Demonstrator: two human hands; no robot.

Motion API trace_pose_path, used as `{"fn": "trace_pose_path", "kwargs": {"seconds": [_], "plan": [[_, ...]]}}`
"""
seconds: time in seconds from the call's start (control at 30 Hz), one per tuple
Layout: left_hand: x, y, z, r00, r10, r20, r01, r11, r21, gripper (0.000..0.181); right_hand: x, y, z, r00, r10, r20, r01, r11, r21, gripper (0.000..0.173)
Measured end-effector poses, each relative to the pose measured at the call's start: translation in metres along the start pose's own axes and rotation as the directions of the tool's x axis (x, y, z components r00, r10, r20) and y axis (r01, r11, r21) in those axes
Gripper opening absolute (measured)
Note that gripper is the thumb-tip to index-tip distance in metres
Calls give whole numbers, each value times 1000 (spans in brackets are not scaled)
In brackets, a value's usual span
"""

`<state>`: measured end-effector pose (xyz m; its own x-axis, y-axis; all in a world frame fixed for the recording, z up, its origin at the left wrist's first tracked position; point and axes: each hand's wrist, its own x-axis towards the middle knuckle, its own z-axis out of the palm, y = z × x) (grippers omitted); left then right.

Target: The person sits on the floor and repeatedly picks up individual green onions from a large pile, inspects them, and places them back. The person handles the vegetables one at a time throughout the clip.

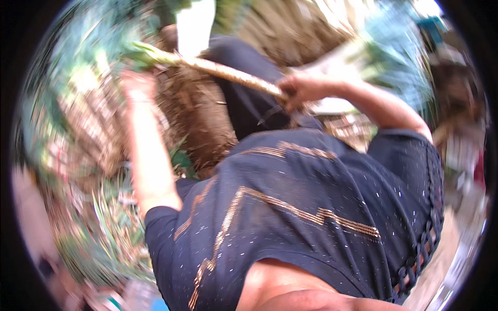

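Observation:
A long pale stalk (233, 76), like a leek or a large green onion, slants across in front of my bent leg in dark trousers. My right hand (301, 90) is closed around its lower, browner end. The green leafy end points to the upper left. My left hand (138, 83) is close beside that green end, its fingers blurred among leaves, so I cannot tell whether it grips them. A white patch, glaring and indistinct, lies behind the stalk.
Piled stalks with blue-green leaves (97, 35) lie at the left, and more leaves (397, 50) at the upper right. Brown soil or plant debris (202, 116) is beside my leg. Blurred long leaves (105, 233) cover the lower left. A blue-green object (432, 29) stands far right.

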<state>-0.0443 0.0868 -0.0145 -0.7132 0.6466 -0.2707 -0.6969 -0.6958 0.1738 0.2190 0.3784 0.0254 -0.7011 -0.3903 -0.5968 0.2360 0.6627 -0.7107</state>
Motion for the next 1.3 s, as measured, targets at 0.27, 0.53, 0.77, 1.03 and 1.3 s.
{"fn": "trace_pose_path", "kwargs": {"seconds": [0.27, 0.53, 0.77, 1.03, 1.3], "plan": [[-27, -176, 208, 615, -429, 661, -689, 114, 715, 46, -130, 203, 81, -136, 302, -944, 162, 946, 279, 17], [-34, -46, 58, 999, 45, -26, 25, 30, 999, 48, -156, 349, 217, -197, 919, -343, -346, 262, 901, 39], [-109, 25, -78, 721, 400, -566, 460, 335, 823, 45, -81, 423, 312, 182, 983, 38, -3, -38, 999, 18], [-161, 18, -147, 647, 311, -696, 645, 263, 717, 48, -117, 414, 310, 261, 939, -225, -567, 337, 752, 33], [-118, -15, -145, 833, 371, -410, 518, -265, 813, 36, -132, 365, 216, 547, 831, 99, -824, 513, 243, 29]]}}
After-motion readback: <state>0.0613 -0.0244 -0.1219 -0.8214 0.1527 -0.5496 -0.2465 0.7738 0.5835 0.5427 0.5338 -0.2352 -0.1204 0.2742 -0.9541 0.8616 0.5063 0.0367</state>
